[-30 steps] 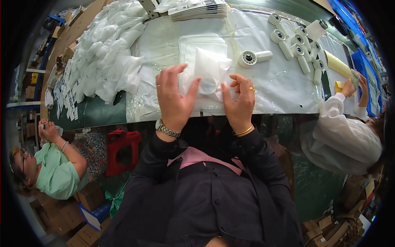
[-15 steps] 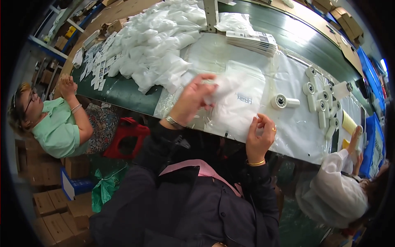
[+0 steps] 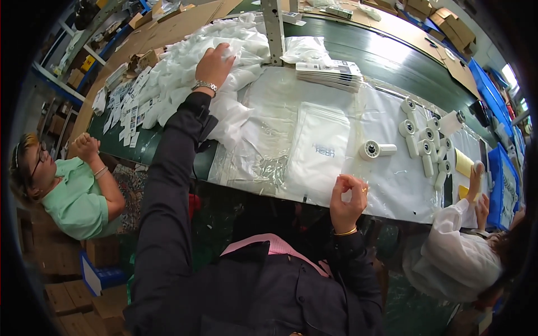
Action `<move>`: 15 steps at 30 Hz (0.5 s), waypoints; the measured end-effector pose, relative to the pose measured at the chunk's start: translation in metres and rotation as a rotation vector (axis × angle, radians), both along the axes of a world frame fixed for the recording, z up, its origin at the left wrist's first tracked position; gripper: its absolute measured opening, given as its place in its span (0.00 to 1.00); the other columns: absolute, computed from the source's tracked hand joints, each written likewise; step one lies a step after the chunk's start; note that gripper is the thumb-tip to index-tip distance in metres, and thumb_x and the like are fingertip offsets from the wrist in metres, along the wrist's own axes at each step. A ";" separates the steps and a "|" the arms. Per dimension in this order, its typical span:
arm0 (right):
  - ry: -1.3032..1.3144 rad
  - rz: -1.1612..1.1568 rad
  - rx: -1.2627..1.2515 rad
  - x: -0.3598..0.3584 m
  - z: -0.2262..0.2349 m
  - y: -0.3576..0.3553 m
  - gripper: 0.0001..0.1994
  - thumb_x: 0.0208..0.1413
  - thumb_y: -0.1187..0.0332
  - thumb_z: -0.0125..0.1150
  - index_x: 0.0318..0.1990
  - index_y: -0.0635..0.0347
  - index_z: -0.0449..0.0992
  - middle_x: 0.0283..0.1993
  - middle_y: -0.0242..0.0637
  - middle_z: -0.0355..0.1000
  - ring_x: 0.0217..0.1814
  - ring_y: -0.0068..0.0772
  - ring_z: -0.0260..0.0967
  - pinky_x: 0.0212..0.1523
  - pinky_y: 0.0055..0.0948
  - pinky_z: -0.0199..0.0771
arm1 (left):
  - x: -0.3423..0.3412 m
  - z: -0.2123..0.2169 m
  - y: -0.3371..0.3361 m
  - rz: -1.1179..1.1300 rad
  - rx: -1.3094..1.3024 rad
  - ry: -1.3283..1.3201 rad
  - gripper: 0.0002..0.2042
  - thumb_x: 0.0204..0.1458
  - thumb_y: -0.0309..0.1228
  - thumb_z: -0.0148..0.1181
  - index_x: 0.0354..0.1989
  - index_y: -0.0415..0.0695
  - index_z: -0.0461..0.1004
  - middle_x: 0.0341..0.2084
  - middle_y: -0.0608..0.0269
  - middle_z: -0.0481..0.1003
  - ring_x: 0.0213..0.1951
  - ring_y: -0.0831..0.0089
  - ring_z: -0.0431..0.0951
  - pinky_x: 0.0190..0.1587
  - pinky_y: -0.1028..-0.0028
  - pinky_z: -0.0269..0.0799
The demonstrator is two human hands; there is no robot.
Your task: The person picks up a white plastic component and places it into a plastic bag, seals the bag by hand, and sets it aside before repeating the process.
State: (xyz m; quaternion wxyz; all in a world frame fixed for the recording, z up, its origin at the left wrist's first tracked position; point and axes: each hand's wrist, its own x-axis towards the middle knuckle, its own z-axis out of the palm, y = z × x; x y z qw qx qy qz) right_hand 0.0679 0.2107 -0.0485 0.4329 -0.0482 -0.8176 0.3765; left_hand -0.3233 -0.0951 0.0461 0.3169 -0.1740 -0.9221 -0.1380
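My left hand (image 3: 214, 66) reaches over a heap of filled white plastic bags (image 3: 193, 70) at the back left, back of the hand up and fingers apart, with no bag seen in its grip. Its fingertips are partly hidden against the heap. My right hand (image 3: 348, 203) hovers by the table's front edge, thumb and fingertips pinched together with nothing visible between them. Just left of it lies a flat stack of frosted white bags (image 3: 319, 145) with dark print. Right of the stack, a white roller with a handle (image 3: 376, 149) rests on the clear sheeting.
Several more white rollers (image 3: 427, 134) lie at the right. A stack of printed cards (image 3: 330, 75) sits behind the bags, near a metal post (image 3: 273, 33). Loose printed slips (image 3: 131, 109) lie at the left. A person in green (image 3: 78, 190) sits left; another in white (image 3: 448, 252) works right.
My left hand has moved from above the flat bag stack to the heap at the back left; the white bag it held is out of it. My right hand stays near the table edge, fingers closer together.
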 end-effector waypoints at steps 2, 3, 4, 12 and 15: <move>0.017 0.002 -0.006 0.000 0.001 -0.002 0.11 0.54 0.85 0.70 0.40 0.59 0.81 0.31 0.33 0.75 0.30 0.31 0.67 0.43 0.32 0.68 | -0.017 -0.006 0.006 0.033 -0.035 -0.055 0.23 0.59 0.45 0.72 0.62 0.59 0.78 0.45 0.53 0.83 0.48 0.50 0.84 0.49 0.53 0.81; 0.032 0.015 -0.016 -0.002 0.002 -0.004 0.11 0.53 0.85 0.69 0.40 0.58 0.81 0.30 0.32 0.75 0.29 0.32 0.67 0.42 0.33 0.67 | -0.024 -0.013 0.001 0.057 -0.129 -0.043 0.23 0.59 0.47 0.71 0.63 0.60 0.78 0.47 0.54 0.82 0.49 0.51 0.85 0.49 0.54 0.82; 0.045 0.031 -0.027 -0.002 0.004 -0.004 0.12 0.51 0.86 0.69 0.39 0.57 0.81 0.29 0.31 0.75 0.28 0.33 0.66 0.41 0.34 0.66 | -0.030 -0.021 -0.004 0.082 -0.224 -0.032 0.23 0.60 0.49 0.70 0.63 0.62 0.77 0.49 0.55 0.82 0.50 0.53 0.85 0.49 0.54 0.82; -0.021 0.117 -0.279 0.018 0.010 0.004 0.08 0.58 0.83 0.71 0.42 0.59 0.83 0.29 0.31 0.76 0.24 0.21 0.67 0.30 0.25 0.65 | -0.024 -0.046 0.007 0.202 -0.335 0.110 0.27 0.59 0.59 0.65 0.66 0.67 0.78 0.63 0.57 0.79 0.60 0.54 0.81 0.56 0.46 0.77; -0.129 0.178 -0.286 0.058 0.017 0.027 0.07 0.60 0.81 0.72 0.42 0.59 0.84 0.28 0.31 0.76 0.24 0.17 0.67 0.28 0.20 0.64 | -0.013 -0.046 -0.020 0.127 -0.253 0.143 0.27 0.58 0.57 0.69 0.64 0.64 0.80 0.68 0.58 0.76 0.64 0.55 0.80 0.58 0.43 0.74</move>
